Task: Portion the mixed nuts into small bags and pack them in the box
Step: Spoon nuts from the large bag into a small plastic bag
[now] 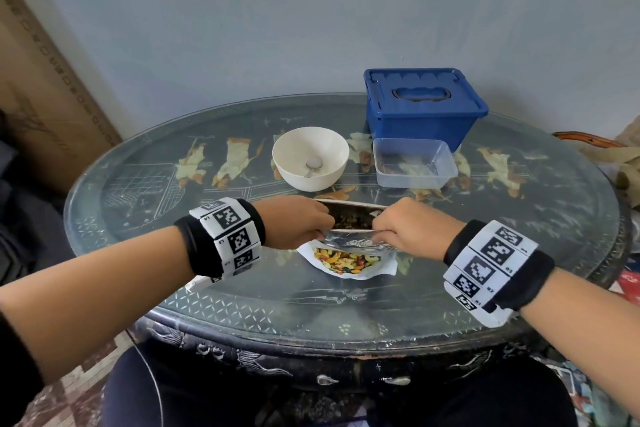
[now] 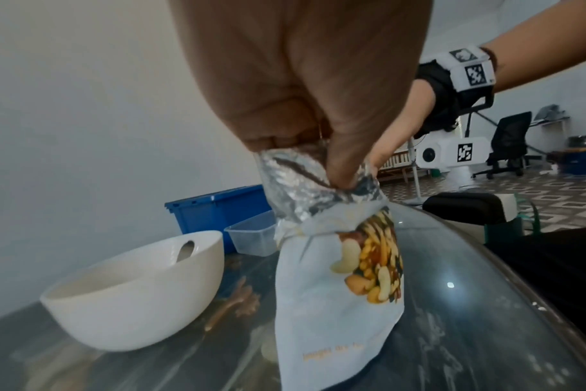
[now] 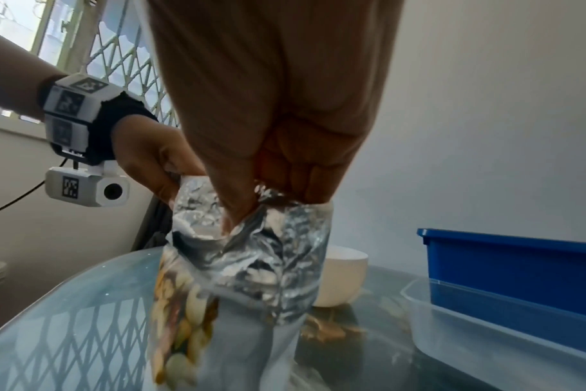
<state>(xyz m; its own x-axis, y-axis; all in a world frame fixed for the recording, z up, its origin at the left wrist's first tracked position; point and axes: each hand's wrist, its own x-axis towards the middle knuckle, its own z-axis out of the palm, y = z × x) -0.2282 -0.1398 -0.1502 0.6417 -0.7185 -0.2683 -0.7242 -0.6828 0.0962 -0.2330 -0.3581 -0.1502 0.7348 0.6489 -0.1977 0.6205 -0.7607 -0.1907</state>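
Two hands pull open a foil-lined bag of mixed nuts point(image 1: 346, 255) at lower centre of the head view. The left hand point(image 1: 294, 224) takes a pinching grip on the bag's left rim, thumb and curled fingers closed on the silver lining; the right hand point(image 1: 407, 230) pinches the right rim the same way, so each grip is narrow and holds the bag. In the left wrist view the left hand point(image 2: 305, 87) fills the top of the frame, its thumb pressed into the crumpled foil mouth of the bag point(image 2: 338, 291); in the right wrist view the right hand point(image 3: 278, 105) does likewise above the bag point(image 3: 251, 264).

The bag stands upright on the glass-topped bench point(image 1: 519, 253), base down, mouth up between the two hands, its long axis close to vertical; the stretched mouth runs left to right in the head view, with nuts dimly visible inside. The printed nut picture faces the camera wearer.

Above the bag in the head view, a white bowl point(image 1: 310, 158) holds a spoon point(image 1: 313, 165). Right of the bowl sits a clear plastic container point(image 1: 414, 163), and just behind it a blue box point(image 1: 424, 102) with its lid on. Both stand apart from the hands, nothing between them and the bag.
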